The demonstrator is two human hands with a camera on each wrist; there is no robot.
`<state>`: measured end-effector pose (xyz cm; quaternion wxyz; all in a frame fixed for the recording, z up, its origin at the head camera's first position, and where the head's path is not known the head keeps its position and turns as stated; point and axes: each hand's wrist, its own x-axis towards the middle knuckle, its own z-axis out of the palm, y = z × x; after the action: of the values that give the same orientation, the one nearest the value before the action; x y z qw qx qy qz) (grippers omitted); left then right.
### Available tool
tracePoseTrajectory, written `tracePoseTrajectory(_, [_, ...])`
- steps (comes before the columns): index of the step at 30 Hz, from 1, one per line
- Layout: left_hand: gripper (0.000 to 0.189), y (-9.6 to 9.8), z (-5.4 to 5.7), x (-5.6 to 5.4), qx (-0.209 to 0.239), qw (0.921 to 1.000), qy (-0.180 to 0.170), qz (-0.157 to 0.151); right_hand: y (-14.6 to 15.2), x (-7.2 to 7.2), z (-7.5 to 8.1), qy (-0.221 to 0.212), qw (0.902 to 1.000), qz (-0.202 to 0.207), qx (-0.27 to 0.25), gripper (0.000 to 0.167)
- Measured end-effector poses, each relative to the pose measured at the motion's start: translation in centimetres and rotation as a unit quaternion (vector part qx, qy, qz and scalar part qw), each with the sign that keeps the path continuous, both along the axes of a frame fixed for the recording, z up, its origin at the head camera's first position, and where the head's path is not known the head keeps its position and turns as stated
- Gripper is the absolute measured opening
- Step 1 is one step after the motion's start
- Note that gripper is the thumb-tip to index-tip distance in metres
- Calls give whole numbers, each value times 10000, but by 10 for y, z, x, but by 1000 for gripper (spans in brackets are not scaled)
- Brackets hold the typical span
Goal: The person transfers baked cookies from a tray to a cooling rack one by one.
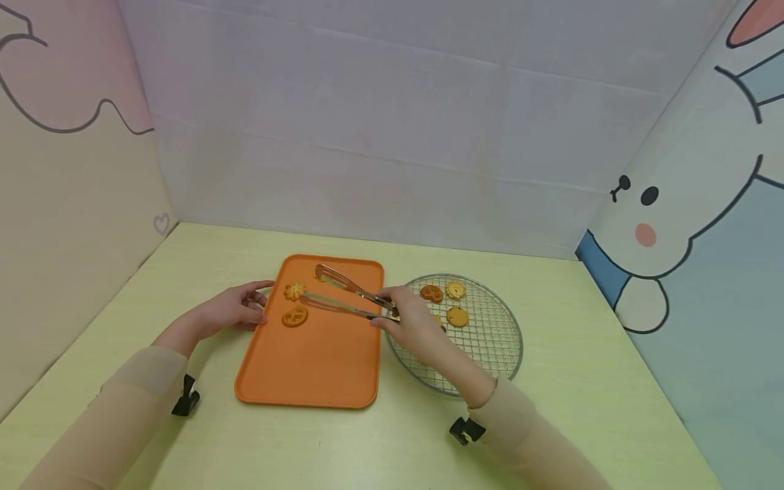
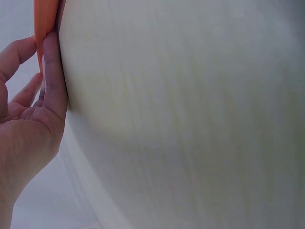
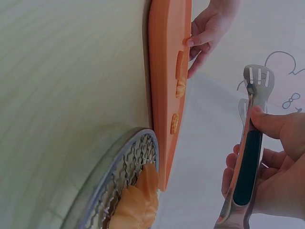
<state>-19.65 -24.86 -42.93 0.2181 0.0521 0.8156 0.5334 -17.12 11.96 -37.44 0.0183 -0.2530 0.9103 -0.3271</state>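
Note:
My left hand [image 1: 231, 309] pinches the left rim of an orange tray [image 1: 318, 367], its fingers at the edge in the left wrist view. My right hand [image 1: 412, 321] grips metal tongs [image 3: 246, 167] with dark handle insets. Their slotted ends stand apart above the tray, with nothing held between them. On the tray lie a flower-shaped cookie [image 1: 295, 291] and a pretzel-shaped cookie [image 1: 295, 316]; another cookie shows behind the far tong end. Beside the tray, a round wire rack [image 1: 490, 347] bears several cookies, some partly hidden by my right hand and forearm.
On the rack are a brown pretzel-shaped cookie [image 1: 431, 293], a pale flower-shaped cookie [image 1: 456, 290] and a round cookie [image 1: 457, 316]. The pale table [image 1: 582, 381] meets a white back wall [image 1: 392, 170]. Cartoon-printed side walls [image 1: 723, 272] enclose it.

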Motion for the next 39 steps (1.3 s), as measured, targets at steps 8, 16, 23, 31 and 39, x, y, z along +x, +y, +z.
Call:
tracePoseTrajectory(8, [82, 0, 0, 0, -52, 9999, 79, -57, -18, -7, -11, 25, 9998, 35, 197, 44])
tracePoseTrajectory(16, [82, 0, 0, -1, -50, 10000, -2, -1, -37, -14, -23, -7, 9994, 57, 342, 41])
tracePoseTrajectory(23, [82, 0, -1, -3, -60, 10000, -15, 7, -49, -17, -30, -123, 9981, -27, 605, 37])
tracePoseTrajectory(31, [82, -1, -2, -3, -51, 10000, -26, 5, -54, -18, -36, -291, 9965, 22, 780, 36])
tracePoseTrajectory(39, [83, 0, 0, -3, -63, 10000, -30, -6, -62, -19, -35, -157, 9937, 52, 1104, 36])
